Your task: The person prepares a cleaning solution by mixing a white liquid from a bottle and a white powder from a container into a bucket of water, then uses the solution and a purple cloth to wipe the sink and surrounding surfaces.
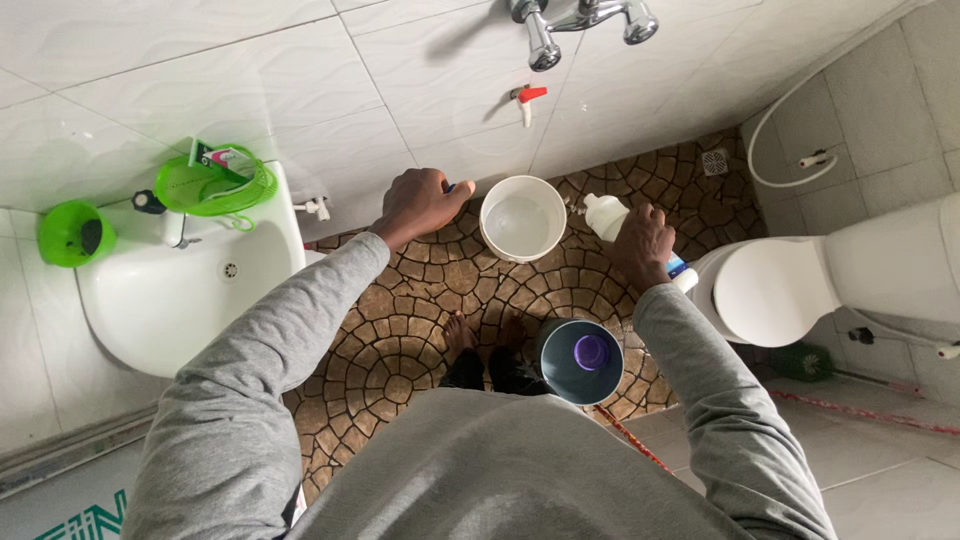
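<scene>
Between both hands: white bucket [522, 217]; right hand [642, 245] gripping white bottle [607, 215] tilted bucketward; left hand [420, 203] closed on something small and blue.

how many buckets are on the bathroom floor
2. A white bucket stands on the stone-pattern floor between the left hand and right hand. A dark bucket with a purple item inside stands nearer the feet. Others may be hidden below.

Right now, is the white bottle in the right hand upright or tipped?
Tipped. The white bottle in the right hand leans with its open end toward the white bucket. Whether liquid is coming out, cannot tell.
</scene>
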